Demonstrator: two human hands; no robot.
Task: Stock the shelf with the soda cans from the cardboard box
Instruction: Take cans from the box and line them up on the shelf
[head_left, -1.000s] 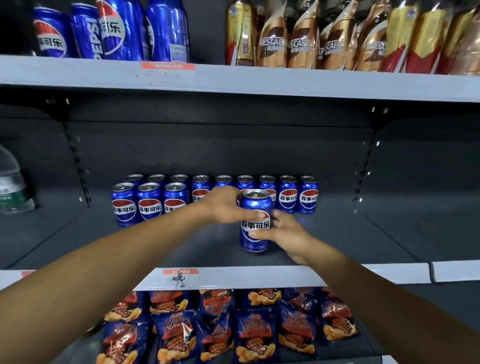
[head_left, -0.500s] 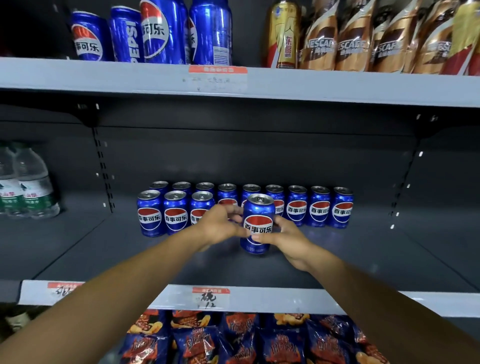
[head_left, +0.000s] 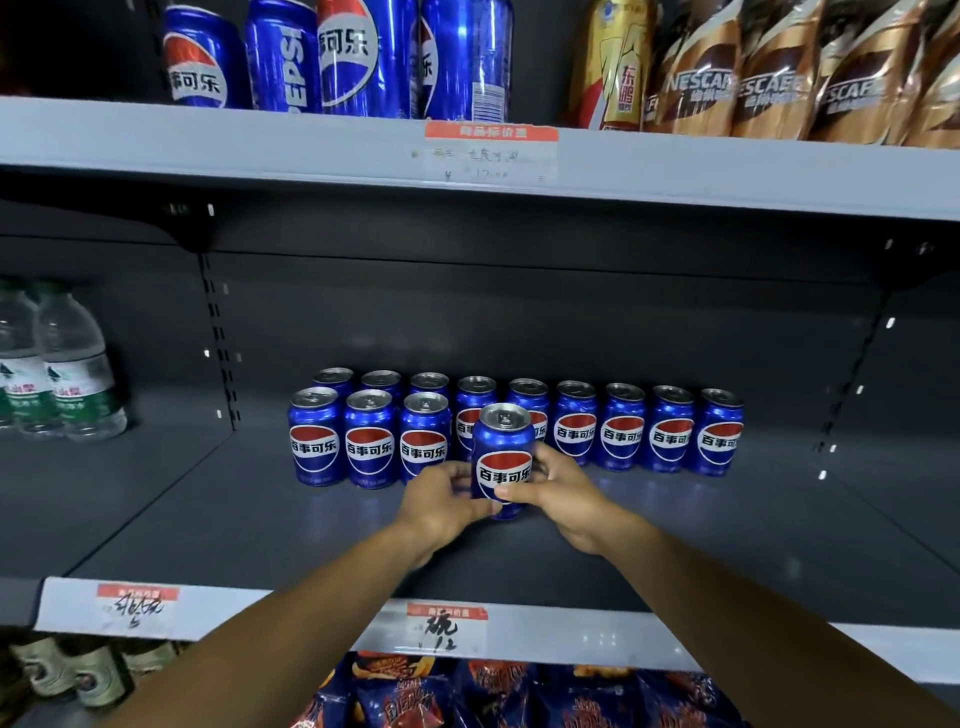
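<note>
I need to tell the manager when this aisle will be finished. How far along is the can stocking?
Done: a back row of nine cans stands along the shelf, with three front-row cans at its left end. In hand: the left hand and right hand hold a fourth can beside them. Left: the front row's right side is unfilled; the box isn't visible, so remaining stock is unknown.

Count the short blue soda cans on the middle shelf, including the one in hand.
13. Nine form the back row, three stand in front at its left end, and both hands hold one can ahead of the rows. More may be hidden behind.
</note>
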